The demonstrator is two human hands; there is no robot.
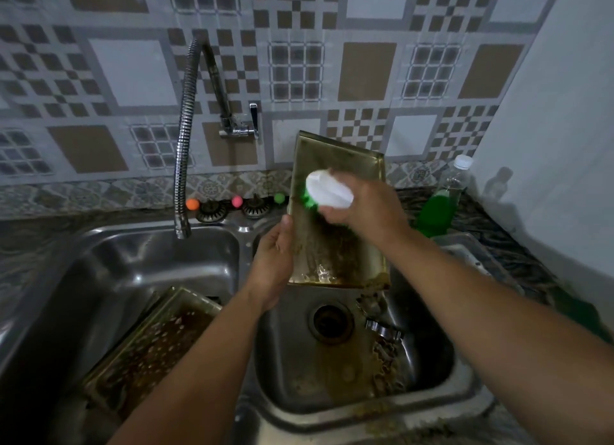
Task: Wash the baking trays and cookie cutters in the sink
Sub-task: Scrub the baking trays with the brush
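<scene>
Double sink (465, 383): baking tray (342, 245) stood propped upright in the right basin, left hand (272, 261) gripping its left edge, right hand (362, 208) clasping a white scrub brush (327, 192) against its face. Best to brace the tray and work down into the grime. Second dirty tray (149, 348) waited in the left basin; cookie cutters (382, 328) lay by the drain; soap bottle (442, 202) stood behind.
</scene>
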